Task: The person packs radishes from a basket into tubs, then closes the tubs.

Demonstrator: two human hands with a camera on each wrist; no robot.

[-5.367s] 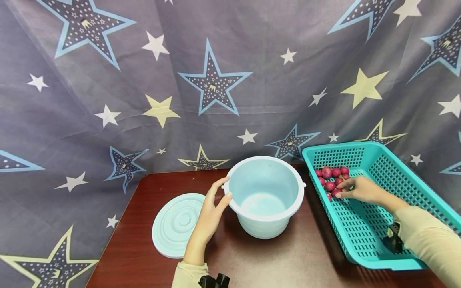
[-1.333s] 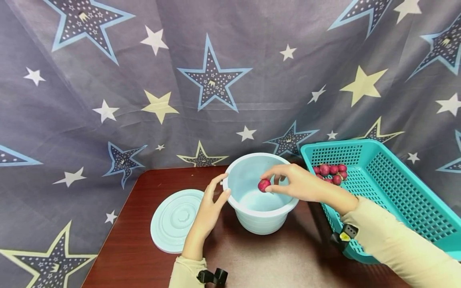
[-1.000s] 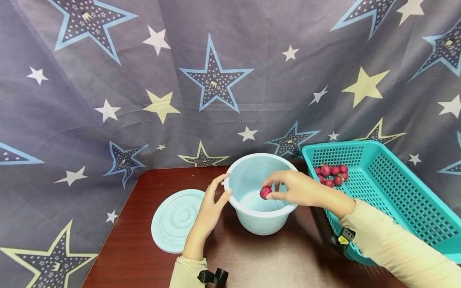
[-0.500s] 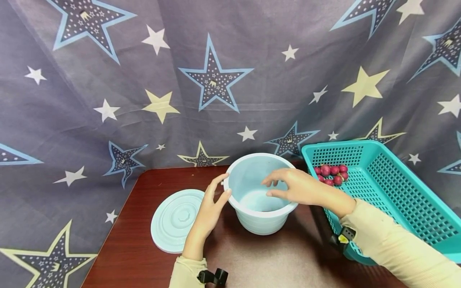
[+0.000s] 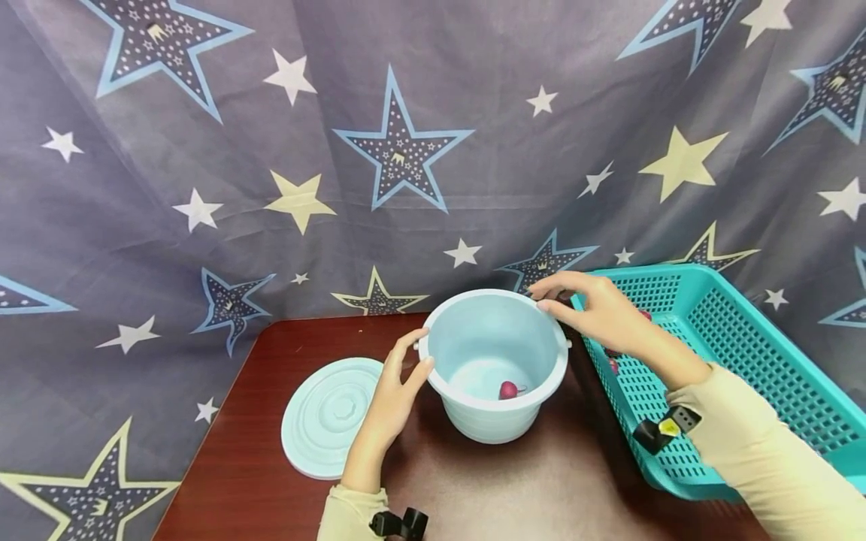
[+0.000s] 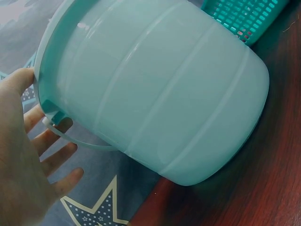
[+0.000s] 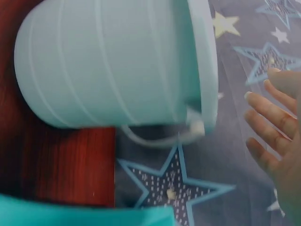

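My left hand [image 5: 395, 402] holds the left rim of a pale blue bucket [image 5: 492, 424], its thumb on the near side. In the left wrist view, its fingers spread by the handle pivot under the rim. One red radish [image 5: 508, 390] with a thin tail lies on the bucket's bottom, partly behind the front rim. Near the right rear rim, my right hand [image 5: 602, 312] is in the air, with nothing between thumb and fingers. The right wrist view shows its fingers apart from the rim. Behind that hand are more radishes [image 5: 613, 366], mostly hidden, in a turquoise basket [image 5: 690, 492].
To the bucket's left, a round pale blue lid [image 5: 331, 421] lies flat on the dark red table [image 5: 237, 466]. The bucket's handle [image 7: 155, 141] hangs down its far side. A grey star-patterned cloth [image 5: 271, 113] rises behind the table.
My right hand brought a radish from the basket into the bucket, released it, and has lifted out rightward toward the basket. The left hand stays at the bucket's rim.
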